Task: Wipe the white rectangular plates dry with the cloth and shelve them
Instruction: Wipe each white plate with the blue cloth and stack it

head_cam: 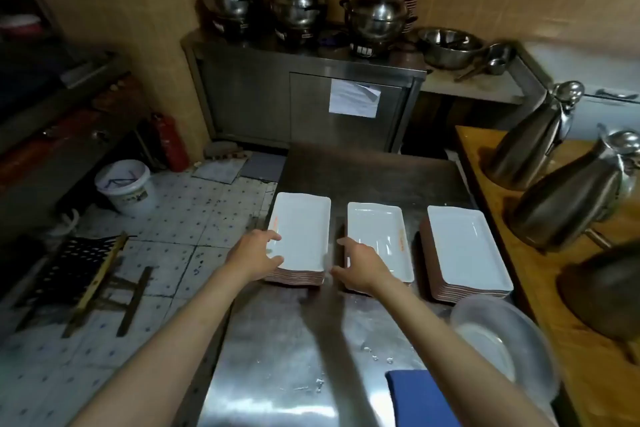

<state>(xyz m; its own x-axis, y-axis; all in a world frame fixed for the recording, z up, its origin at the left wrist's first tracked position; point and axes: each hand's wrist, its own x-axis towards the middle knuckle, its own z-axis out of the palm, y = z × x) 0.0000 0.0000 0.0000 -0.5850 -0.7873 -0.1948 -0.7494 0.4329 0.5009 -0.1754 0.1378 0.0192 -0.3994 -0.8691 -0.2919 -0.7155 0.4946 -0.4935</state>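
Three stacks of white rectangular plates stand side by side on the steel table [294,340]: a left stack [304,229], a middle stack [377,236] and a right stack [465,246]. My left hand [254,255] reaches to the near left corner of the left stack, fingers spread and touching its edge. My right hand [362,267] hovers between the left and middle stacks, over the near left corner of the middle one, with its fingers relaxed. A folded blue cloth [420,399] lies on the table near me, to the right.
A clear plastic lid or bowl [502,340] sits at the table's near right. Steel jugs [561,204] stand on a wooden counter on the right. A steel cabinet [304,104] with pots is ahead. A white bucket [126,189] and a folding stool [90,274] are on the tiled floor to the left.
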